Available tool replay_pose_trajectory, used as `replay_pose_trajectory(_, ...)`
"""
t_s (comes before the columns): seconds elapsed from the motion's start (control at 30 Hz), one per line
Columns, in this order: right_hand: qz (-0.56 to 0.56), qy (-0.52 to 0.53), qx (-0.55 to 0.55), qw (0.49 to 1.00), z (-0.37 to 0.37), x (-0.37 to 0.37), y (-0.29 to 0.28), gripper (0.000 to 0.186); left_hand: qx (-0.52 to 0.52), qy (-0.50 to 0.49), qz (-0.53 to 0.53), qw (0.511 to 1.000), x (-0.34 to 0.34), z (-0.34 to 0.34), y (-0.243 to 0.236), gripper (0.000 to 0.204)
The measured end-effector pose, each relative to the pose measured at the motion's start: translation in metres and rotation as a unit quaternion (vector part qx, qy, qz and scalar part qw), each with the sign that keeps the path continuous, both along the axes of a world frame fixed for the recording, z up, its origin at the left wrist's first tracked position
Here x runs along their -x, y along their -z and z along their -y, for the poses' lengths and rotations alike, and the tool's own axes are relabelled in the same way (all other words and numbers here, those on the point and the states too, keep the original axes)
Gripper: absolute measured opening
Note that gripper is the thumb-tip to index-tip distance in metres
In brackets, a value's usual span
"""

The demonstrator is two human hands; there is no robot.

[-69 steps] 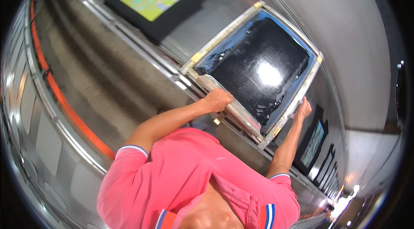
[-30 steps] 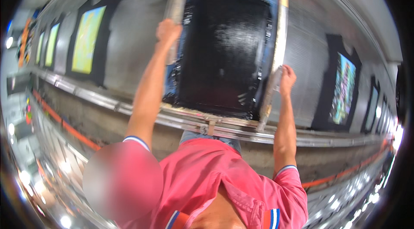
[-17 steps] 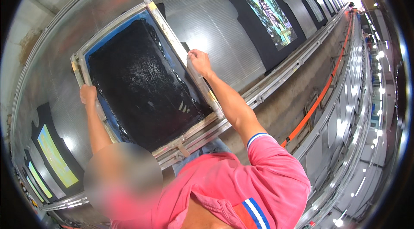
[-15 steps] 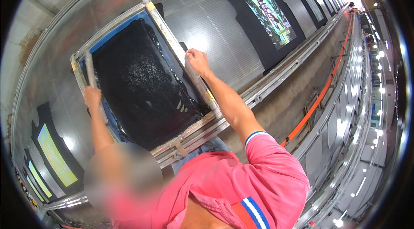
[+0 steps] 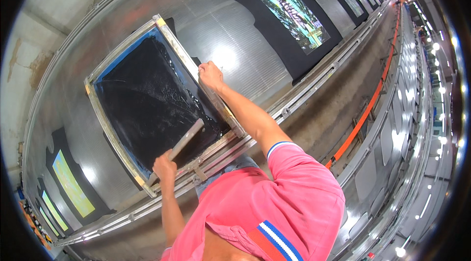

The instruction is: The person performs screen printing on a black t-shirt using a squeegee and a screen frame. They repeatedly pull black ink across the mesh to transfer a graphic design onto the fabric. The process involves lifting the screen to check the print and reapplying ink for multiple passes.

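A screen-printing frame (image 5: 104, 129) lies tilted across the long metal table, its blue-edged mesh (image 5: 128, 47) covered with wet black ink (image 5: 147, 91). In the near part of the frame, my left hand (image 5: 165, 166) is closed round a squeegee (image 5: 188, 138), which lies slantwise over the ink. Its lower edge is hidden. My right hand (image 5: 211, 75) grips the frame's right side rail with bent fingers. Bits of black cloth (image 5: 171, 25) stick out from beneath the frame; the rest of that cloth is covered.
To the right, a black T-shirt (image 5: 272, 20) with a colourful print lies flat, with several more beyond it. Another black shirt (image 5: 73, 182) with a yellow-green print is at left. A metal rail (image 5: 287, 111) edges the table; an orange strip (image 5: 360, 121) runs across the aisle.
My left hand has moved the squeegee from the frame's left side to its near part, and the squeegee now slants rightward. My right hand stays on the rail. The whole view has shifted slightly.
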State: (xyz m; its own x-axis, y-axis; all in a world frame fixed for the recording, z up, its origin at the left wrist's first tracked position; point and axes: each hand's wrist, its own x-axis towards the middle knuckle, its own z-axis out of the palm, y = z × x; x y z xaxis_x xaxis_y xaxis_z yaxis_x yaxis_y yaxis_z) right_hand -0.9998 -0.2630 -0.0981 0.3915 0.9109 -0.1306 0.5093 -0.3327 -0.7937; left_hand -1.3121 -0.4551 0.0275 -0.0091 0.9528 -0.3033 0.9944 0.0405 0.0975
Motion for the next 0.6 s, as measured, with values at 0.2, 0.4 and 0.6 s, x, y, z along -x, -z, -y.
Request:
replay_pose_trajectory(0.2, 0.131, -0.46, -0.034, 0.877, 0.02, 0.067, -0.141, 0.036, -0.06, 0.033, 0.071, 0.995, 0.028, -0.097, -0.019, 0.043)
replay_pose_trajectory(0.4, 0.313, -0.463, -0.02, 0.829, -0.096, 0.111, -0.114, 0.022, -0.128, 0.125, 0.05, 0.983, 0.07, -0.257, -0.021, 0.029)
replay_pose_trajectory(0.6, 0.402, -0.427, -0.077, 0.806, -0.275, 0.119, -0.108, 0.031, -0.098, 0.127, -0.044, 0.986, 0.132, -0.439, -0.019, 0.015)
